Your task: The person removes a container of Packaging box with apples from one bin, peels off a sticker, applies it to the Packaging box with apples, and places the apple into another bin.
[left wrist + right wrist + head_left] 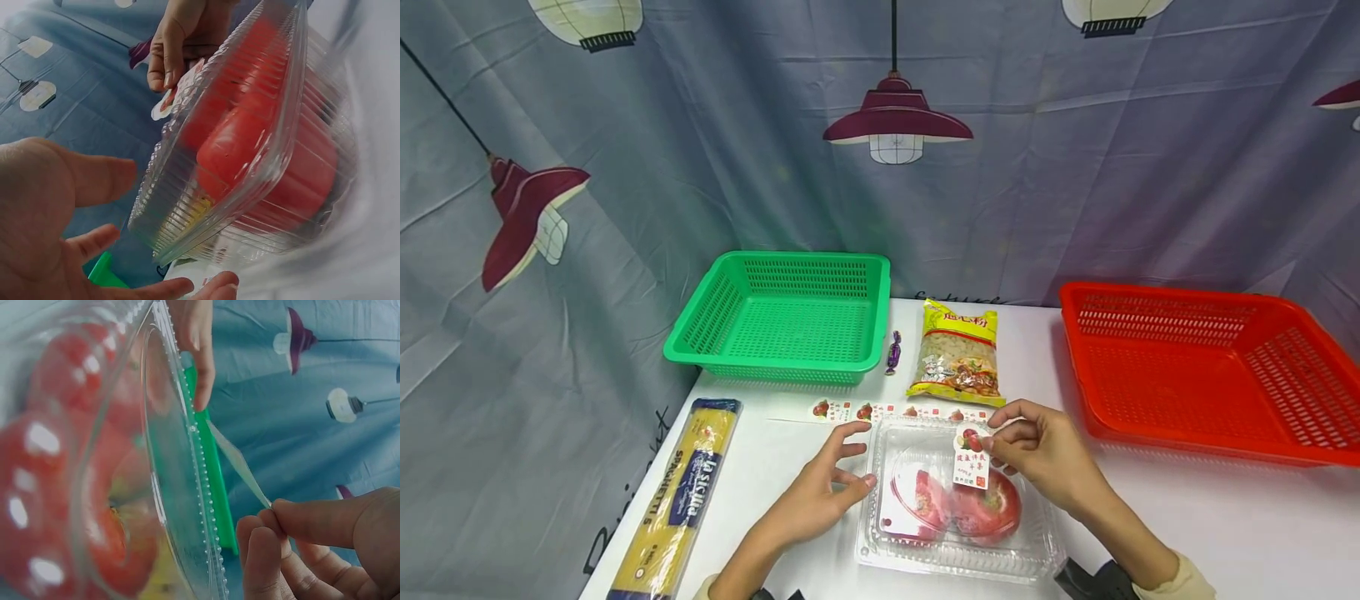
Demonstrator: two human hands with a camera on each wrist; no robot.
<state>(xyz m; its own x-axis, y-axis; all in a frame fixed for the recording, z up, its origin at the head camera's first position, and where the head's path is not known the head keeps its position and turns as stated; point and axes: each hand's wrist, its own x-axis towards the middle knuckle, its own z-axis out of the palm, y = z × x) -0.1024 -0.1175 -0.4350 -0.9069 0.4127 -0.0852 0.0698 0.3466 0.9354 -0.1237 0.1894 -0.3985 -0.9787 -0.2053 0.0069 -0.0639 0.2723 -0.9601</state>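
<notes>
A clear plastic clamshell box [958,562] lies closed on the table, with red apples [988,507] showing through its lid. My right hand [1052,454] pinches a white fruit label [972,467] by its edge, between thumb and forefinger. In the right wrist view the label [240,464] tilts above the lid, its lower end reaching close to the plastic. My left hand [820,492] is beside the box's left edge with fingers spread, fingertips right at the rim. The left wrist view shows nothing gripped in that hand [56,212].
A strip of more labels [883,410] lies behind the box. Further back are a yellow pasta bag [958,354] and a purple-wrapped candy [892,353]. A green basket [790,367] stands back left, a red basket [1195,433] right. A spaghetti pack [677,500] lies at left.
</notes>
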